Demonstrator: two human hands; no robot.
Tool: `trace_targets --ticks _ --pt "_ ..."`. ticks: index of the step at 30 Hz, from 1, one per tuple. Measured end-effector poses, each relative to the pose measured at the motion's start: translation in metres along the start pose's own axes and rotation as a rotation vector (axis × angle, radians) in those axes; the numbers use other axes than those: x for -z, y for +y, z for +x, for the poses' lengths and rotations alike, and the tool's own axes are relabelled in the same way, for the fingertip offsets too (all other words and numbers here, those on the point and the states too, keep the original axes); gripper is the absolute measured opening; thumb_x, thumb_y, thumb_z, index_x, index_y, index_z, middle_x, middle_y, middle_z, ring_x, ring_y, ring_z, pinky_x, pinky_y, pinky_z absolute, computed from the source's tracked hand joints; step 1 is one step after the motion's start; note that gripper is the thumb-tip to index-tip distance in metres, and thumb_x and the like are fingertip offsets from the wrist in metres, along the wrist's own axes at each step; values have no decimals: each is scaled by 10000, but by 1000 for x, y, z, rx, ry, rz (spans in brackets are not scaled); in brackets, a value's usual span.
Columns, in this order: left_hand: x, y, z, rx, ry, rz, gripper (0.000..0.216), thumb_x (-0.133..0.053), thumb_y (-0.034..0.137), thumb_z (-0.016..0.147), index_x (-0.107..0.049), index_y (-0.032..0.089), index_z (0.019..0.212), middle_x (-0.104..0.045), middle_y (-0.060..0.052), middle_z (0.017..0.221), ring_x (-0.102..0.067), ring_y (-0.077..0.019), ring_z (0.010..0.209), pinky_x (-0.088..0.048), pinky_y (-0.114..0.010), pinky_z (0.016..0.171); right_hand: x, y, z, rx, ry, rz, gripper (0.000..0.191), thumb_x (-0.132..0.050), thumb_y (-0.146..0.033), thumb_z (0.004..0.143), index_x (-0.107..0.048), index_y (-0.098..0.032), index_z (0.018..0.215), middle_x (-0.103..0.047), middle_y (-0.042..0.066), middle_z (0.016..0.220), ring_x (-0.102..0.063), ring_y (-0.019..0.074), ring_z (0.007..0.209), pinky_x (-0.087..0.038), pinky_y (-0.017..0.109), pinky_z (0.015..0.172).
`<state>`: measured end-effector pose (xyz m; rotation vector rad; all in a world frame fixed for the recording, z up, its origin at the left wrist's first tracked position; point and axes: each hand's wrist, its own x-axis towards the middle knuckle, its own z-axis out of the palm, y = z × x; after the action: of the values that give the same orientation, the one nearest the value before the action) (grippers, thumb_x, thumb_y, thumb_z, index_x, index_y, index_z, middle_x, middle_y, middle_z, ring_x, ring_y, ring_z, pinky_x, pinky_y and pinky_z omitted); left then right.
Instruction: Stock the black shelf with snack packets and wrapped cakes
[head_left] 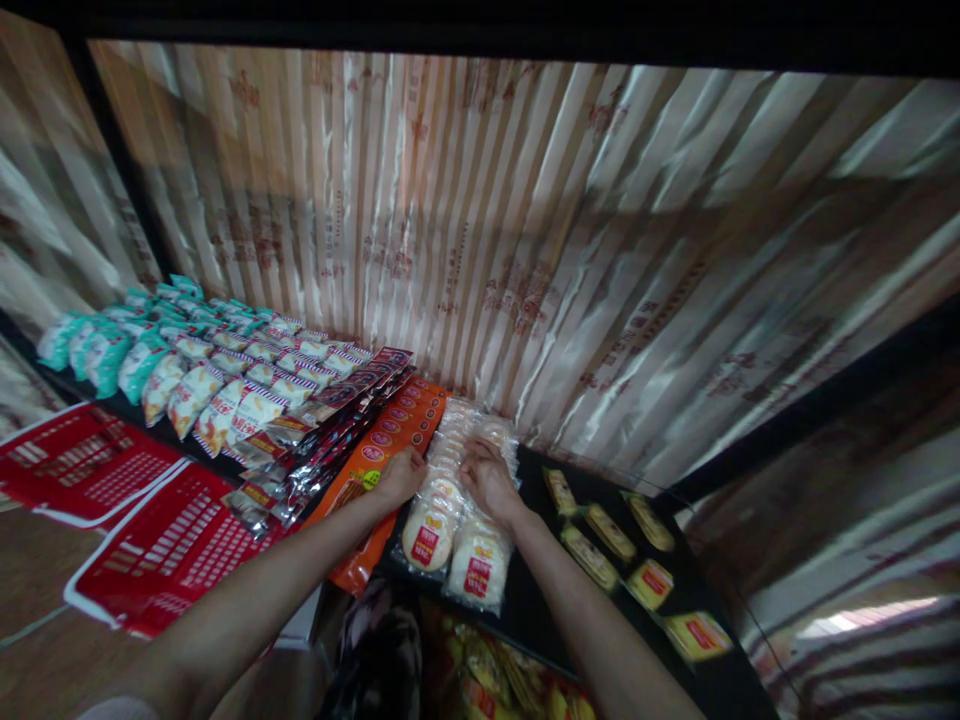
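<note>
Two rows of clear-wrapped round white crackers (428, 540) with red labels run from the front of the black shelf (536, 590) toward the back. My left hand (403, 475) is at the left edge of these rows, over the orange snack packets (397, 425). Its fingers are curled together, and whatever they hold is hidden. On the right-hand row rests my right hand (487, 482), fingers bent around a cracker packet partway back. The front packet of that row (478, 572) lies below my right wrist.
Silver and dark snack packets (352, 385), white chip bags (199, 390) and teal bags (105, 355) fill the left. Red baskets (172, 550) stand at the front left. Several yellow packets (651, 583) lie at right. A pleated curtain (450, 230) hangs behind; yellow packages (487, 670) show below.
</note>
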<state>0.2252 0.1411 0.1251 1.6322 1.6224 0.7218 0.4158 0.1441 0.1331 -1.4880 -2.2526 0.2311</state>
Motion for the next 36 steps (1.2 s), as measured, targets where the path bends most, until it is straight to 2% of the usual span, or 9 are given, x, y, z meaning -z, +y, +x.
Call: trace_targets --ticks 5,14,20,24,27,33,36 --pt "6 -4 -7 -30 -77 -16 69 -564 161 706 -631 147 710 -620 -6 673 -549 -141 665 -397 -231 620 -1 -3 1 0 -14 12 126 -535 -146 746 -645 -160 688 -609 149 1143 -388 260 1232 -299 423 1032" --pt "2 -8 -4 -30 -206 -214 44 -572 138 652 -605 124 678 -584 28 614 -531 -105 606 -414 -200 588 0 -2 0 24 14 8 129 -538 -133 732 -633 -181 660 -629 115 1072 -420 262 1197 -330 441 1009" --pt "-2 -11 -6 -24 -104 -223 56 -513 125 710 -564 139 693 -575 26 646 -515 -98 621 -396 -187 575 7 -7 -3 54 18 54 80 -585 -214 767 -648 -200 721 -622 93 1079 -428 256 1186 -337 454 998" --pt "-8 -11 -6 -18 -61 -168 50 -531 129 725 -571 148 702 -589 18 660 -526 -101 637 -396 -183 577 8 -6 -8 80 -10 76 65 -649 -264 730 -670 -204 720 -603 98 1136 -376 282 1232 -324 477 1001" --pt "-8 -7 -7 -12 -45 -107 30 -558 146 735 -586 154 728 -617 4 700 -549 -110 668 -404 -187 596 6 -4 -11 56 -27 71 32 -664 -225 697 -670 -197 683 -587 103 1173 -366 288 1242 -330 468 1000" --pt "7 2 -23 7 -17 64 114 -556 236 781 -594 165 861 -652 -26 816 -582 -136 735 -408 -215 642 0 -4 -13 67 -15 88 70 -621 -153 678 -642 -197 629 -608 94 1145 -387 275 1228 -330 459 1005" --pt "15 5 -34 1 -48 152 100 -570 255 761 -607 178 814 -653 -28 797 -592 -161 754 -399 -235 654 -1 -6 -14 68 -15 80 68 -611 -159 691 -640 -187 637 -610 105 1139 -395 275 1222 -328 463 1007"
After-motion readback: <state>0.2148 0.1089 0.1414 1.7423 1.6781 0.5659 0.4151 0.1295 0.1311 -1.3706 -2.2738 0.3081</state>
